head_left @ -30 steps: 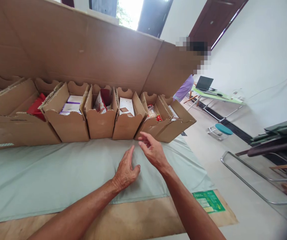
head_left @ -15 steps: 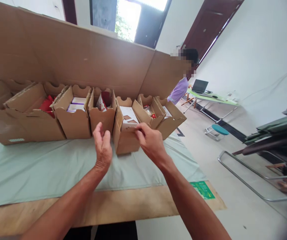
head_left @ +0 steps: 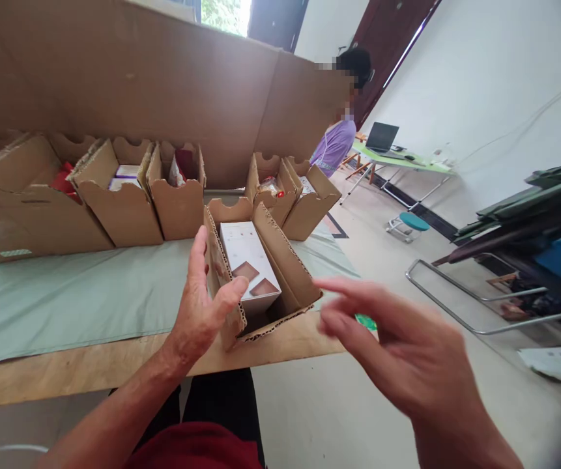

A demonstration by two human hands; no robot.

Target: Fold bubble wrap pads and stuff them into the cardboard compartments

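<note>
An open cardboard box (head_left: 285, 260) stands at the table's near edge, pulled out of its row. Inside lies a white packet (head_left: 245, 257) with brown diamond marks. My left hand (head_left: 199, 303) rests against the box's left wall, fingers up and thumb hooked over the rim onto the packet's corner. My right hand (head_left: 397, 345) hovers to the right of the box, off the table edge, fingers stretched out and holding nothing. It touches nothing.
A row of open cardboard boxes (head_left: 124, 195) with red and white contents stands behind on the pale green cloth (head_left: 89, 299), backed by a tall cardboard sheet (head_left: 138, 71). A person in purple (head_left: 333, 140) sits at a far desk with a laptop (head_left: 382, 137). Metal frames (head_left: 456, 306) lie right.
The box with the white packet has come out of the row to the table's near edge. My left hand now holds its left wall; my right hand let go and drew back right.
</note>
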